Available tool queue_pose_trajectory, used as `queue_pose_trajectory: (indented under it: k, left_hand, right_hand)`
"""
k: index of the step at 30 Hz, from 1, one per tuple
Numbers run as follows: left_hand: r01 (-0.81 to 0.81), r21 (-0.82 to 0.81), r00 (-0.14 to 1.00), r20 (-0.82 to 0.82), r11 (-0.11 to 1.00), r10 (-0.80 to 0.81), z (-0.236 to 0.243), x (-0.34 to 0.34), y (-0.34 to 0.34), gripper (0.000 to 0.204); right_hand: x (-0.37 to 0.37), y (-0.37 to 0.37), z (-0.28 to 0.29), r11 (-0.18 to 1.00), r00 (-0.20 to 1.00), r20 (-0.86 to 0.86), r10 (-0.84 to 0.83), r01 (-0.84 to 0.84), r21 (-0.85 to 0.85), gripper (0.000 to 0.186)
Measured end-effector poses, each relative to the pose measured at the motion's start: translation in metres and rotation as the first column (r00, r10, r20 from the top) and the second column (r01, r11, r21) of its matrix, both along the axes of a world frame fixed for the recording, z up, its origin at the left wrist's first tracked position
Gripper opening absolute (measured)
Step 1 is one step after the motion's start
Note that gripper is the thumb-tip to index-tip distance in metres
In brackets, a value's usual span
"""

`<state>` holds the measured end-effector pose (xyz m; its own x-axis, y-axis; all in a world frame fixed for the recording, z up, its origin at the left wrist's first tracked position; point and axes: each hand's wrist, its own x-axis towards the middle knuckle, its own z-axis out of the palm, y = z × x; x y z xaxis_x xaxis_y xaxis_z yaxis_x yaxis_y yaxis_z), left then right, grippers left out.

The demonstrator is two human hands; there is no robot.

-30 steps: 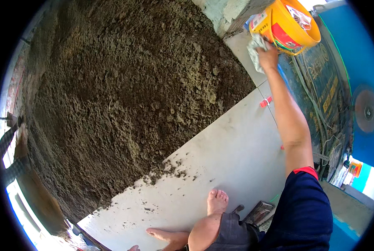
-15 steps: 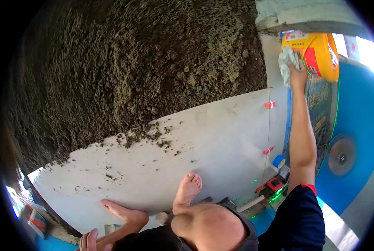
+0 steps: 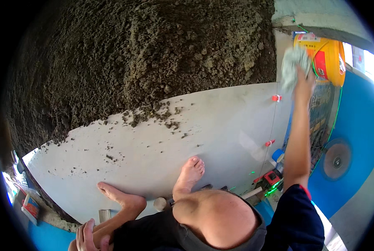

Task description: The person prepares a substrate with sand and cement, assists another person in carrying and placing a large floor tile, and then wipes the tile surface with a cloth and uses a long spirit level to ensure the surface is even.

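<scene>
A large pale grey tile (image 3: 153, 142) lies flat on the floor, smooth and matt, with dark crumbs strewn along its far edge. Beyond it spreads a bed of coarse, lumpy grey-brown mortar (image 3: 145, 54), rough and clotted. Small red spacers (image 3: 276, 98) sit along the tile joint at the right. Farther right the wall is blue, with a round saw blade (image 3: 336, 159) against it. The person squats barefoot on the tile. The right hand (image 3: 304, 81) is stretched to the far right, fingers closed around a crumpled pale rag (image 3: 295, 62), soft and wrinkled, held up just beside an orange plastic bucket (image 3: 325, 58). The left hand (image 3: 88, 236) rests near at the lower left, fingers loose, on the shin.
</scene>
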<state>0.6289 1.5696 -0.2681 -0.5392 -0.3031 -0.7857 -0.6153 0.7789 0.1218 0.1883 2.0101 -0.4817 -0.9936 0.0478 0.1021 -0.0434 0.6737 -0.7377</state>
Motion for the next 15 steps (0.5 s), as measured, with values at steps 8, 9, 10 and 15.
queue_pose_trajectory:
  k: [8,9,10,15]
  left_hand:
    - [-0.007,-0.07,1.0,0.004,0.998,0.007,0.002,0.019,-0.009,0.042]
    - [0.019,-0.068,1.0,-0.007,0.997,-0.02,0.003,0.021,-0.011,0.041]
    - [0.052,-0.06,0.998,-0.02,0.997,-0.053,0.003,0.021,-0.012,0.041]
    - [0.069,-0.034,0.996,-0.057,0.997,-0.071,0.003,0.025,-0.011,0.039]
  right_hand:
    - [0.233,0.012,-0.135,0.865,0.91,0.023,-0.414,0.385,0.323,0.052]
    - [0.22,-0.016,-0.135,0.915,0.937,-0.011,-0.348,0.343,0.214,0.053]
    - [0.201,-0.043,-0.132,0.938,0.958,-0.016,-0.286,0.283,0.201,0.045]
    - [0.128,-0.051,-0.081,0.962,0.97,0.053,-0.238,0.243,-0.128,0.037]
